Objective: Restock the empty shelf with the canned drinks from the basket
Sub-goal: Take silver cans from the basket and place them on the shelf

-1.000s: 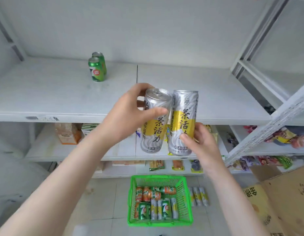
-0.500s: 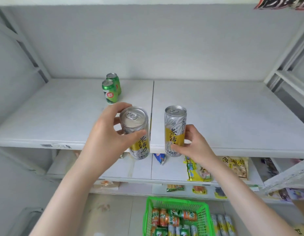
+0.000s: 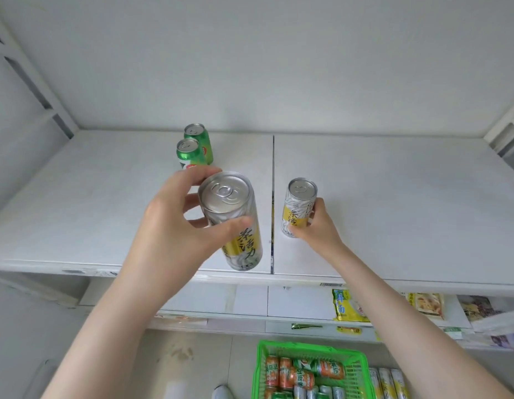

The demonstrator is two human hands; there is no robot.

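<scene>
The left hand [image 3: 175, 226] grips the left can [image 3: 245, 249] near its top, thumb on the near side and fingers round the back. The right hand [image 3: 316, 231] grips the right can [image 3: 297, 208] low down, from its right side. Both cans are tall, silver and yellow.

Nearest, on the floor, is a green basket [image 3: 307, 347]. Orange cans [image 3: 290, 375] lie in it on their sides, with green and silver ones at its near end. Just right of it, floor cans [image 3: 386, 383] lie in a row, each pointing near to far. Above, a low shelf [image 3: 250, 300] holds snack packs [image 3: 348, 305].

Next comes the white top shelf [image 3: 394, 211]. The left can is over its near edge, left of the gap between the two boards. It is tipped, with its top leaning near and a bit left. I cannot tell if its bottom touches the board. The right can stands straight up on the right board, lid up, just right of the gap and farther in. Two green cans [image 3: 192, 152] stand far back on the left board, one close behind the other.

A second ago the two tall cans were side by side, touching, in front of the shelf. Now they are apart. Half a second ago the right can was at the near edge, and now it is farther in.
</scene>
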